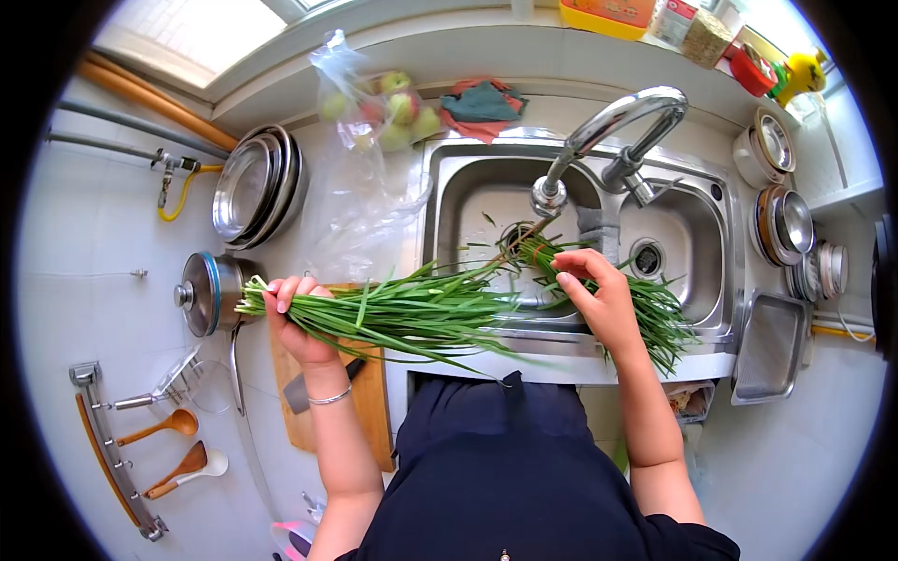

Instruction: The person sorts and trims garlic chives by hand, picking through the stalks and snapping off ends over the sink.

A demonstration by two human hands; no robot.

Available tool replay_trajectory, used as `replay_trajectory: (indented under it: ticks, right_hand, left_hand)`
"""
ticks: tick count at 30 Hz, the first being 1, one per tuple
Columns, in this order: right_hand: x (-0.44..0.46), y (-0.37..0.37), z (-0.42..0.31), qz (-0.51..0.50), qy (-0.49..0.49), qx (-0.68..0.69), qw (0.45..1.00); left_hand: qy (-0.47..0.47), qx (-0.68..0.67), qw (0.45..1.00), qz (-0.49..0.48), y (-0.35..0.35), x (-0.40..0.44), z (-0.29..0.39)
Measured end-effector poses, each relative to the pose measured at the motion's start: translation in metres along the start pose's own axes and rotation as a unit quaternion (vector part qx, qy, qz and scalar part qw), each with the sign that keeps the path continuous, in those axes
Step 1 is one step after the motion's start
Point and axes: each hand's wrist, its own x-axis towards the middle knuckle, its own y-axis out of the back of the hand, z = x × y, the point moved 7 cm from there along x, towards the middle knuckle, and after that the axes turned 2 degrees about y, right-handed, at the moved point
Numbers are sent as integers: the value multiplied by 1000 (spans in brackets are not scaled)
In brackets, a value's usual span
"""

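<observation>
So this is a bright little kitchen with a window [196, 37] up top, pale walls [103, 229] and a double steel sink [687, 229] set into the counter, with a big curved faucet [599, 126] over it. The bunch of long green leaves [421, 304] sits in the left hand [301, 320], gripped close to its pale stem ends. Those ends poke out just past the fingers on the far left, and pretty much all the leafy length hangs out the other side. Fingers and thumb are wrapped snugly round it, no gap to speak of. The left forearm comes straight up from below, bracelet [329, 396] on the wrist, above a wooden cutting board [369, 421] with a knife [297, 395] lying on it. The right arm reaches up and in over the sink's front edge, and the right hand [597, 290] is loosely curled, thumb and fingers apart, nothing clearly held. A second bunch [664, 327] lies under it across the sink; honestly can't tell from this angle if the fingertips touch those leaves. The held bunch's long axis runs sideways, near level, stems pointing left and tips fanning right over the left bowl.
</observation>
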Motion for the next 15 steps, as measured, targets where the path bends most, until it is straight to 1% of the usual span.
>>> replay_trajectory:
  ticks: [1, 3, 5, 6, 7, 10, 11, 13, 15]
  right_hand:
    - [1, 1, -6, 14, 10, 14, 1000]
    - [5, -3, -22, 9, 23, 5, 1000]
    - [7, -20, -40, -79, 58, -12, 995]
    - [8, -30, -52, -108, 54, -13, 993]
    - [9, -41, -61, -141, 89, -37, 985]
    - [13, -67, -73, -184, 164, -86, 965]
    - [14, -70, -74, -185, 166, -87, 965]
    - [19, -72, -77, -149, 165, -88, 971]
    - [24, -70, -82, -137, 134, -88, 977]
  left_hand:
    - [-7, -8, 1000, -14, -3, -3, -1]
    - [-12, -21, 1000, -11, -4, -7, -1]
    - [-6, -19, 999, -28, -7, -9, -2]
    - [-4, -26, 999, -26, -8, -9, -3]
    - [-5, -27, 999, -27, -10, -10, -3]
    - [-3, -30, 999, -33, -13, -12, -6]
    - [0, -37, 999, -33, -12, -12, -7]
    - [-5, -41, 999, -34, -13, -14, -6]
    - [0, -49, 998, -33, -15, -14, -8]
